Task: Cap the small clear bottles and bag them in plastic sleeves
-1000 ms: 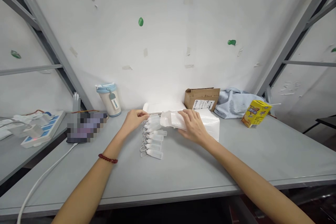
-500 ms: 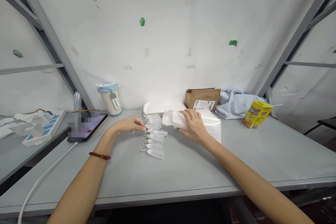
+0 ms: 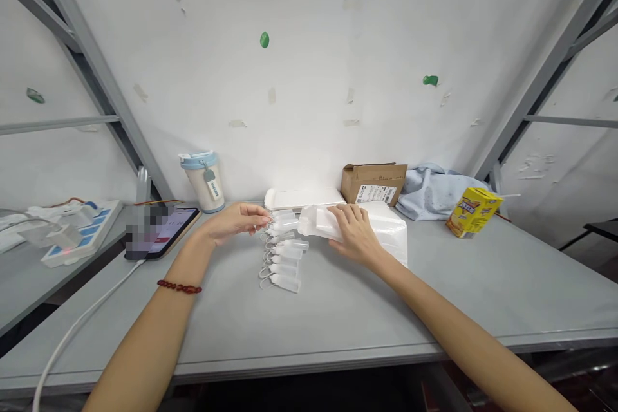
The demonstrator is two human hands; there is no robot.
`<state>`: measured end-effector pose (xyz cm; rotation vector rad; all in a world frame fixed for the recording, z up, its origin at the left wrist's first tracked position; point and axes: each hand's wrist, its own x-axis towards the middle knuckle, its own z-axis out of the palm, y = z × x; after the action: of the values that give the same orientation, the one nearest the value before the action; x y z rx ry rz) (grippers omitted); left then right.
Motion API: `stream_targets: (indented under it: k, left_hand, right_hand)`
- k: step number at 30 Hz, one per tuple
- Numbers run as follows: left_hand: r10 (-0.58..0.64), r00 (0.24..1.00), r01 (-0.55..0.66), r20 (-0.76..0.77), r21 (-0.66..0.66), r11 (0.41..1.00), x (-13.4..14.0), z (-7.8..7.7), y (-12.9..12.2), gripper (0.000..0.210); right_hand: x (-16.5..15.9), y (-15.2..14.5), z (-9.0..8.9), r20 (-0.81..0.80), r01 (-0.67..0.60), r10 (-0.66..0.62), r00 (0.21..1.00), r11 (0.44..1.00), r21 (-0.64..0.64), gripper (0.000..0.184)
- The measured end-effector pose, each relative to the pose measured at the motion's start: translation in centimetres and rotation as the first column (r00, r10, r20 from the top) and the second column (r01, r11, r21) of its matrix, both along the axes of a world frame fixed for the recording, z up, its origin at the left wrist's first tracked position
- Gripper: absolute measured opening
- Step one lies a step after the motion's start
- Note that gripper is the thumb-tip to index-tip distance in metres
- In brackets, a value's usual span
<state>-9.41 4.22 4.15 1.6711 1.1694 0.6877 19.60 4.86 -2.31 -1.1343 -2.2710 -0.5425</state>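
My left hand (image 3: 240,222) pinches the looped end of a small translucent white tube (image 3: 286,223), which points right toward the mouth of a white plastic bag (image 3: 322,221). Below it, several similar tubes (image 3: 286,268) with white ends and string loops lie in a column on the table. My right hand (image 3: 356,230) is wrapped over the bag, fingers on top; the thumb is partly hidden. The bag's mouth faces left. Under the hand and to its right lies more white plastic packaging (image 3: 393,238).
On the grey table (image 3: 270,335) stand a blue-lidded cup (image 3: 203,183), a cardboard box (image 3: 374,183) and a yellow drink carton (image 3: 473,212). A phone (image 3: 167,235) on a cable lies left, near a power strip (image 3: 84,238). Behind are white packaging (image 3: 304,197) and light-blue cloth (image 3: 434,190).
My left hand has taken hold of a tube from the column and raised it slightly toward the bag's mouth. My right hand stays on the bag.
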Motion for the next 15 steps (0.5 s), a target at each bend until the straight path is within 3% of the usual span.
stream_targets:
  k: [9,15]
  left_hand:
    - [0.017,0.996,-0.015,0.091,-0.015,1.000,2.2,-1.2,0.1,0.029]
    - [-0.001,0.998,-0.004,0.069,0.066,0.998,4.3,-1.7,-0.5,0.030]
  right_hand:
    - [-0.4,-0.5,-0.2,0.021,-0.011,0.011,1.000,1.000,0.020,0.059]
    - [-0.8,-0.8,-0.1,0.025,-0.029,0.029,0.999,0.999,0.015,0.058]
